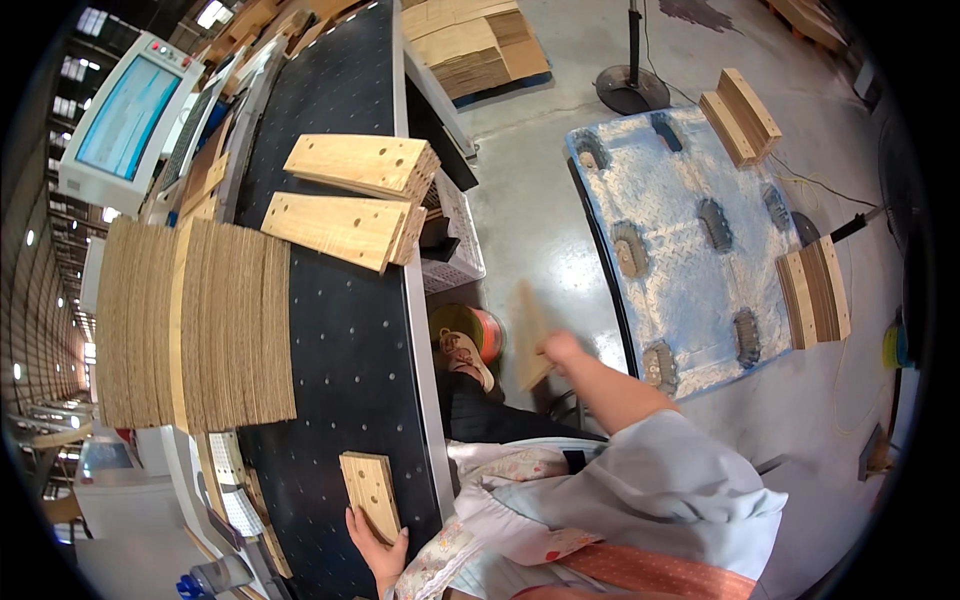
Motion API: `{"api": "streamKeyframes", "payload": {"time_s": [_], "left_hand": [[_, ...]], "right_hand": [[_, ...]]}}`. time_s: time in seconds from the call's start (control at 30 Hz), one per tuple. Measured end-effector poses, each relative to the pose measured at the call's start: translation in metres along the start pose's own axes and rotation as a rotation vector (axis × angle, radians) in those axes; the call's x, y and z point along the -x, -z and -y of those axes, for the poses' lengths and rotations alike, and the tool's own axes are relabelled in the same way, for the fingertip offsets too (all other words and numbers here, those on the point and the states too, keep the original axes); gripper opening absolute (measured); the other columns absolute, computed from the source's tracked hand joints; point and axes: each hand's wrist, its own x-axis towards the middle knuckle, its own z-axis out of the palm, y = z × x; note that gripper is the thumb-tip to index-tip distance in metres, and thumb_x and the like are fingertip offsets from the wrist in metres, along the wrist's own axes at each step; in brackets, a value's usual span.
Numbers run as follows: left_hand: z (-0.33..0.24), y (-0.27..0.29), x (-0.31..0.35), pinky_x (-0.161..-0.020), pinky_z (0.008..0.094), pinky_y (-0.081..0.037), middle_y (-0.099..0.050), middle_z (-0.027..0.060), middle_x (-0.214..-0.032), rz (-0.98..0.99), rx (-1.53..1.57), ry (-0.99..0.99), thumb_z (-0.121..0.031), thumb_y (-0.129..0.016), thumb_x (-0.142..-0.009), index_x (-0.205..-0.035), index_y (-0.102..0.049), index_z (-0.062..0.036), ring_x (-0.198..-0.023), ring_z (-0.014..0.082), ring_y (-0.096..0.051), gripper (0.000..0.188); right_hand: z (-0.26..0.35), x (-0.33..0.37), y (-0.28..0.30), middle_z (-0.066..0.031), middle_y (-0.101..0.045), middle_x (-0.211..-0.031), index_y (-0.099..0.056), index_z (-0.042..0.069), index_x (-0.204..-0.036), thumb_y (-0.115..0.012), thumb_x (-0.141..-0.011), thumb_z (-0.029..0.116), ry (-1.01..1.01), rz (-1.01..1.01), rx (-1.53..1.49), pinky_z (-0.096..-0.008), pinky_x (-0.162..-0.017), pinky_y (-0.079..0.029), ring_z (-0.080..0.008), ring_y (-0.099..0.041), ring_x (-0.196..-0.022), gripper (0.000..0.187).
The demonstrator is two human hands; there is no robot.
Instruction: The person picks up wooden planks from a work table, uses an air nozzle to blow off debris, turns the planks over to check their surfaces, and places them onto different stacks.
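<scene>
My left hand [376,556] lies at the near end of a short stack of drilled wooden boards [369,492] on the black table, fingers along one side and thumb on the other. Out over the floor, right of the table, my right hand [562,352] is closed on a wooden board [531,335], which is blurred by motion. Farther up the table are two stacks of longer, tapered wooden boards with drilled holes, the far stack [350,163] and the near stack [335,226].
A large stack of brown sheets [235,325] stands on the left of the black table [340,345], with a monitor [128,118] beyond. A white crate [462,245] and an orange-sided bucket [487,333] sit beside the table. To the right, a blue pallet [675,235] has cardboard edge pieces [812,293] beside it.
</scene>
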Motion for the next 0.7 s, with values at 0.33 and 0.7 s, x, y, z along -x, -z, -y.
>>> {"api": "streamKeyframes", "payload": {"time_s": [0.33,0.7], "left_hand": [[0.019,-0.019,0.003,-0.108,0.0482,-0.027,-0.029,0.0289,-0.142,-0.052,-0.005,0.016,-0.017,-0.079,-0.061,-0.141,-0.031,0.0002,-0.13,0.0455,-0.031,0.095],[0.008,-0.014,0.009,-0.107,0.0469,-0.029,-0.033,0.0282,-0.14,-0.051,0.03,-0.03,-0.019,-0.078,-0.065,-0.138,-0.035,0.0002,-0.128,0.0447,-0.035,0.087]], "right_hand": [[0.164,-0.056,-0.14,-0.0238,-0.061,-0.102,-0.048,-0.005,-0.119,-0.063,-0.079,0.019,0.317,0.232,0.263,-0.0447,-0.066,-0.053,-0.0341,-0.063,-0.086,0.049],[-0.045,-0.008,-0.084,-0.0087,-0.06,-0.065,-0.065,0.002,-0.085,-0.059,-0.084,0.021,-0.266,0.359,0.346,-0.0386,-0.04,-0.04,-0.0194,-0.053,-0.048,0.019]]}}
